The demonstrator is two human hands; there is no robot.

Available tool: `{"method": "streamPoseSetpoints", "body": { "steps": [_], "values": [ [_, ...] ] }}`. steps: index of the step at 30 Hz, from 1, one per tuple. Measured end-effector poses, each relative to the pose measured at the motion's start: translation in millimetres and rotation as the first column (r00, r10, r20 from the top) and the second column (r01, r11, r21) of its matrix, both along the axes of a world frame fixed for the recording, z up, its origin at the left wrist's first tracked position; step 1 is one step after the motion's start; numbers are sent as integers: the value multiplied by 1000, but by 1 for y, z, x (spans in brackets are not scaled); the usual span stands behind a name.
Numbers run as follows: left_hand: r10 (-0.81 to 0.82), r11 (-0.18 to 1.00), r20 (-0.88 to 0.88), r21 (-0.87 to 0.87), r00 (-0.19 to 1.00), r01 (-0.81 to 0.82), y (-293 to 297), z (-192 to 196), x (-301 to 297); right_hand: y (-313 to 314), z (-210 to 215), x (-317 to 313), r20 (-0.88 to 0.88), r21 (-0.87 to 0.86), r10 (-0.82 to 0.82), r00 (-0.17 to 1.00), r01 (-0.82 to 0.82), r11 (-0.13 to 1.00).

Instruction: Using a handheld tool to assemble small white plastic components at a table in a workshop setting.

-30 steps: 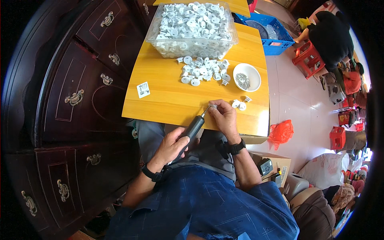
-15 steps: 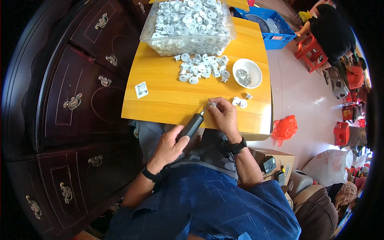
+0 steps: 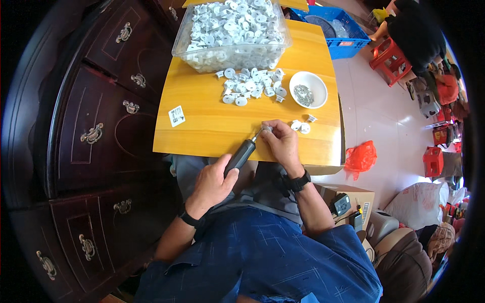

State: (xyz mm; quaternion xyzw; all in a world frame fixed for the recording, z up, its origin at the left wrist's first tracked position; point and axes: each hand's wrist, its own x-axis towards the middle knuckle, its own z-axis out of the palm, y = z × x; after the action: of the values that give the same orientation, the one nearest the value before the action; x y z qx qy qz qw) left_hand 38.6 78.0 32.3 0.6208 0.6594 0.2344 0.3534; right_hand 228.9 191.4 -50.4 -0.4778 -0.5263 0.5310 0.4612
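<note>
My left hand (image 3: 211, 183) is wrapped round a black electric screwdriver (image 3: 239, 157), which slants up and to the right. Its thin metal bit meets a small white plastic part (image 3: 266, 129) pinched in the fingertips of my right hand (image 3: 283, 146), over the near edge of the wooden table (image 3: 197, 132). Fingers cover much of that part. Just right of my right hand lie a few similar white parts (image 3: 303, 128). Farther back, a white bowl (image 3: 317, 85) holds many small metal screws (image 3: 303, 94). To its left is a loose pile of white parts (image 3: 252, 86).
A clear plastic bin (image 3: 230, 52) heaped with white parts stands at the table's far side. A printed white sticker (image 3: 177, 116) lies at left. Dark wooden drawers (image 3: 76, 116) line the left. Right are a blue crate (image 3: 348, 46), red bag (image 3: 360, 157) and cardboard box (image 3: 328, 194).
The whole view has shifted slightly. Both hands keep their holds, with the screwdriver bit still at the white part.
</note>
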Motion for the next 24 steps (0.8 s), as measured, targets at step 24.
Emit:
{"method": "streamPoseSetpoints", "body": {
  "steps": [24],
  "values": [
    [239, 970, 604, -192, 760, -153, -71, -13, -29, -10, 8, 74, 539, 653, -408, 737, -60, 755]
  ]
}}
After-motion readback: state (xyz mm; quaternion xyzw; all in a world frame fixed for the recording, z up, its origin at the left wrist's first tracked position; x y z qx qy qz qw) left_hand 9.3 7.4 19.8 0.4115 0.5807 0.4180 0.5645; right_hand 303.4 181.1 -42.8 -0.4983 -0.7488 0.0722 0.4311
